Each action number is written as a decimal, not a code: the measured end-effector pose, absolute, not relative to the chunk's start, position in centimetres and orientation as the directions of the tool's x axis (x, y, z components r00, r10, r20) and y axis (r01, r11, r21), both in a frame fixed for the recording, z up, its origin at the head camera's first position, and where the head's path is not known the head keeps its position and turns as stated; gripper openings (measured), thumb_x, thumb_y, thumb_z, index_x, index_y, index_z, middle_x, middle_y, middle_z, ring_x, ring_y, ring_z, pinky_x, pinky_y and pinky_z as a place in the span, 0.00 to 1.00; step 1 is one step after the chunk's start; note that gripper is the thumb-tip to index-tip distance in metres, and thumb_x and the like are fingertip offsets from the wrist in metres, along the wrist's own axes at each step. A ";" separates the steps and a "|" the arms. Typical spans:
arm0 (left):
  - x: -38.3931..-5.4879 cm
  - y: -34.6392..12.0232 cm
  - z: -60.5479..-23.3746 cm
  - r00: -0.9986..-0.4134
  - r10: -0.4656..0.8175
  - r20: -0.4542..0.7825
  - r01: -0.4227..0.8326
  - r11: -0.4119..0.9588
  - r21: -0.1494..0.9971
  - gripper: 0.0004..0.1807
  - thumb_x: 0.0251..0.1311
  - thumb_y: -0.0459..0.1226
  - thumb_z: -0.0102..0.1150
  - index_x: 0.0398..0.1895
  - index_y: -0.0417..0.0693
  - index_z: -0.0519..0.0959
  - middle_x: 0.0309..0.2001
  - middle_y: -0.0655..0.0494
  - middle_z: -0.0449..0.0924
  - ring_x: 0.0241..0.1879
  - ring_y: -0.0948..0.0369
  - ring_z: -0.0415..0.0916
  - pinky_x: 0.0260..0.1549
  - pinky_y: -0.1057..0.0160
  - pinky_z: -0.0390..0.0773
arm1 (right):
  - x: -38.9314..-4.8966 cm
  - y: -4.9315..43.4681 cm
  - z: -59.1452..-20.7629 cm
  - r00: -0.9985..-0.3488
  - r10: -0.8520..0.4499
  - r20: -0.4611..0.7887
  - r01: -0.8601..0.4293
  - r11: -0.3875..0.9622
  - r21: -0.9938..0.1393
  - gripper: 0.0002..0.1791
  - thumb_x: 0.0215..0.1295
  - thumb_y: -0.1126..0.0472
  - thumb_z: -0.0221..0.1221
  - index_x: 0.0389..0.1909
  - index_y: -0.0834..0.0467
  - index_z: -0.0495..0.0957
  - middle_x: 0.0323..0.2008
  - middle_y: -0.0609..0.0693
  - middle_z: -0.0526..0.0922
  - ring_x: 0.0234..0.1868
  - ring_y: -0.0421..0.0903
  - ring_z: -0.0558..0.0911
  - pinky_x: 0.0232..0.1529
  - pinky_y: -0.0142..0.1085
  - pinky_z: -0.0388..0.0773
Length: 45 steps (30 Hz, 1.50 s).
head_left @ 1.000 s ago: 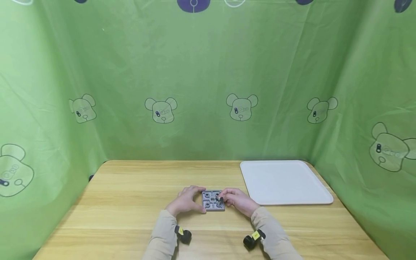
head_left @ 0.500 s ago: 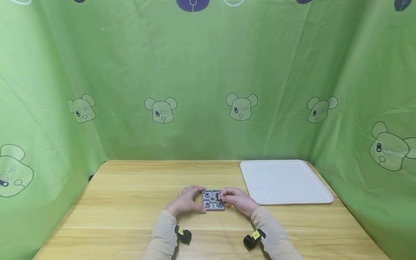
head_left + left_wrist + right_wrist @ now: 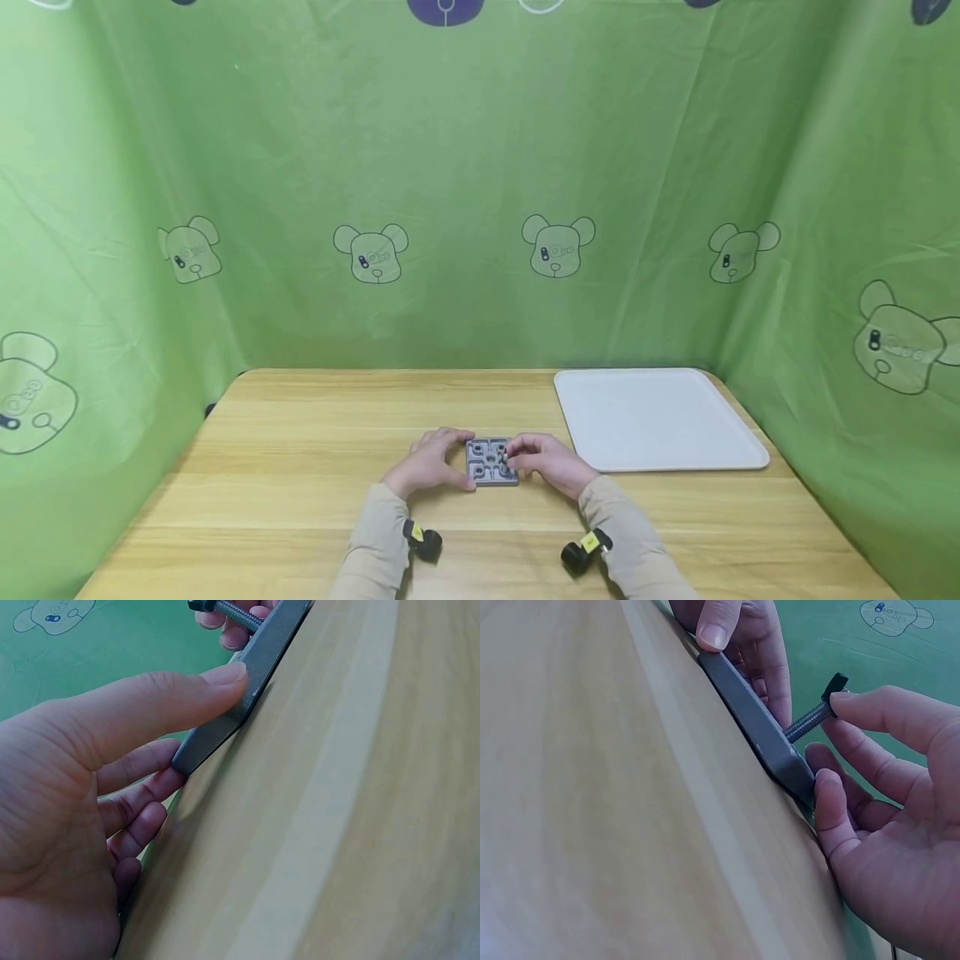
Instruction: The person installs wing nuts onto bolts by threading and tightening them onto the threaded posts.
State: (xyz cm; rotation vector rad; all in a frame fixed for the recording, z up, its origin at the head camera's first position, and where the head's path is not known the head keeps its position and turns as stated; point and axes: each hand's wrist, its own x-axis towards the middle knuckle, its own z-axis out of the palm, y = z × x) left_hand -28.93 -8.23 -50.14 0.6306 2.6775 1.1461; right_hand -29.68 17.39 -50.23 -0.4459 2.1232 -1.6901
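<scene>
Grey metal-looking plate [image 3: 489, 467] lies on the wooden tabletop [image 3: 300, 467], and your left grip [image 3: 429, 463] pinches its left side, thumb at the near edge, fingers at the far one. Your right grip [image 3: 551, 463] pinches the head of a threaded bolt [image 3: 808, 723] standing about square to the plate's right part — you cannot tell whether it sits in a hole, since its lower end is hidden. From the head, your right fingers cover most of the bolt; the left wrist view cuts off the plate and the bolt's head at the top. Beyond your right grip lies a white tray [image 3: 660, 425]. Bear heads [image 3: 557, 253] on the green cloth [image 3: 465, 150] carry lettering, and your wrist cameras [image 3: 429, 546] bear yellow labels [image 3: 590, 542] — all too small to read surely.
</scene>
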 end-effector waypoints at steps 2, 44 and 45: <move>-28.9 -8.2 -50.1 -0.898 0.439 0.015 0.314 0.616 0.723 0.48 0.36 0.49 0.76 0.67 0.53 0.69 0.68 0.50 0.69 0.67 0.47 0.61 0.65 0.35 0.55 | -29.8 17.4 -50.3 -0.874 -0.475 -0.102 -0.008 0.224 -0.975 0.19 0.57 0.65 0.62 0.46 0.72 0.74 0.37 0.45 0.78 0.37 0.42 0.74 0.34 0.31 0.71; -29.0 -8.3 -50.2 -0.899 0.438 0.016 0.314 0.618 0.721 0.49 0.36 0.50 0.76 0.68 0.53 0.69 0.67 0.50 0.69 0.66 0.47 0.61 0.64 0.36 0.56 | -29.9 17.5 -50.6 -0.878 -0.468 -0.103 0.027 0.166 -0.986 0.08 0.60 0.66 0.56 0.39 0.65 0.77 0.36 0.46 0.78 0.38 0.41 0.75 0.38 0.29 0.75; -29.1 -8.3 -50.2 -0.899 0.438 0.017 0.315 0.618 0.721 0.49 0.36 0.50 0.76 0.68 0.53 0.69 0.67 0.50 0.70 0.66 0.47 0.61 0.65 0.36 0.56 | -29.9 17.5 -50.6 -0.877 -0.470 -0.100 0.021 0.171 -0.985 0.08 0.60 0.66 0.56 0.39 0.66 0.76 0.37 0.46 0.78 0.38 0.41 0.75 0.38 0.29 0.75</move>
